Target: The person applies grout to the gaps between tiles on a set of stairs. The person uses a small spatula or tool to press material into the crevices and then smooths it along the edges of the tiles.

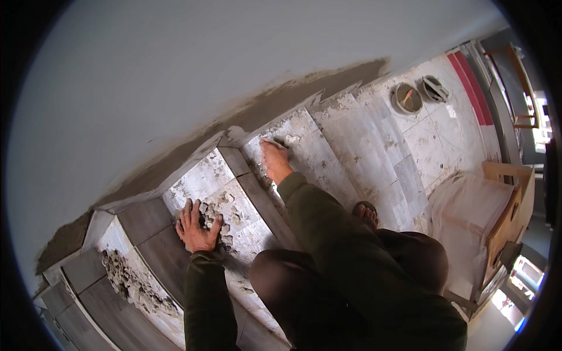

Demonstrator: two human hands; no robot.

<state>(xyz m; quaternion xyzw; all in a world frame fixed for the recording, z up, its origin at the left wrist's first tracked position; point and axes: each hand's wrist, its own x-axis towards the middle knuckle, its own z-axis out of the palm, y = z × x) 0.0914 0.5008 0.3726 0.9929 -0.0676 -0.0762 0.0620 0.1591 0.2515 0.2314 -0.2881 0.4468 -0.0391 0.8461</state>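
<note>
My left hand [198, 229] lies with its fingers spread on a tiled stair step, beside a small heap of crumbled mortar lumps [225, 205]. Its fingertips reach toward the step's back riser. One step lower, my right hand [275, 161] is down on the dusty tread near the wall. Its fingers are closed together and curl partly out of sight, so whatever they may hold is hidden. Pale mortar crumbs [291, 140] lie just beyond it. A grey tile riser [257, 199] separates the two treads.
More broken mortar [126, 281] covers the higher step at left. Along the stairs runs a wall [175, 82] with a rough cement strip [246, 111]. Two buckets [407, 98] stand on the lower floor. A wooden piece of furniture [506, 216] with plastic sheeting [462, 205] stands at right.
</note>
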